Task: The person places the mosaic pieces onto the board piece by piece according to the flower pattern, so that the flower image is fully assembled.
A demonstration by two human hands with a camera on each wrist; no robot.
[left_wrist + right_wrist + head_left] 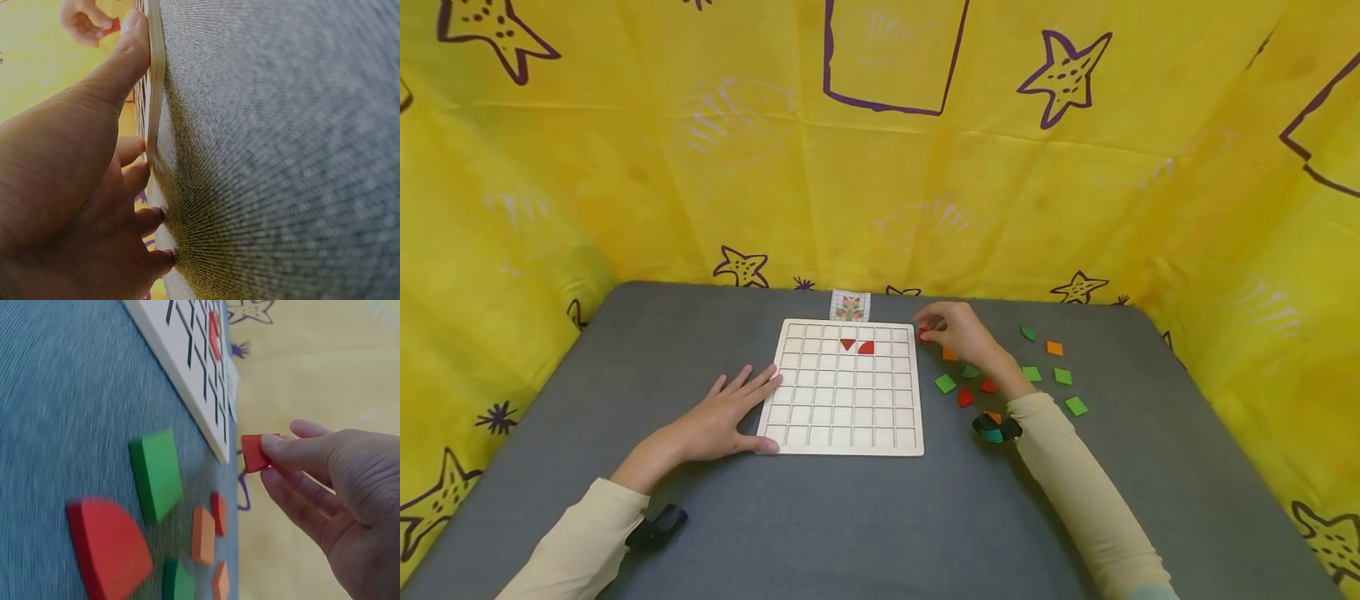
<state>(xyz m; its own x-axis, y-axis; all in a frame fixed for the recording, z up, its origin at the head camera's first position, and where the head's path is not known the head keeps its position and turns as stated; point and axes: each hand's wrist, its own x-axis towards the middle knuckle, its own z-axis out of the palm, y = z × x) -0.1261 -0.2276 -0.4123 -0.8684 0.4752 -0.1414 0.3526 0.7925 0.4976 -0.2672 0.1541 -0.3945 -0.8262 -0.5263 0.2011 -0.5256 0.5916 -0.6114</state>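
"First, what is in your right hand [359,478]?"

"I pinch a red piece [253,454] by one corner, thumb against fingers, just off the far right corner of the board [844,417]. I judge it light, stiff and slightly slippery, hardly fragile; its flat faces should give the surest hold."

"And your left?"

"My left hand [715,423], fingers spread, rests at the board's left edge, a thin, seemingly rigid rim suiting light pressure. Loose pieces [945,383] lie on the table [865,533] to the right."

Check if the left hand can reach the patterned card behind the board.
Probably yes: the left hand rests at the left edge of the board, and nothing visible blocks its way to the patterned card.
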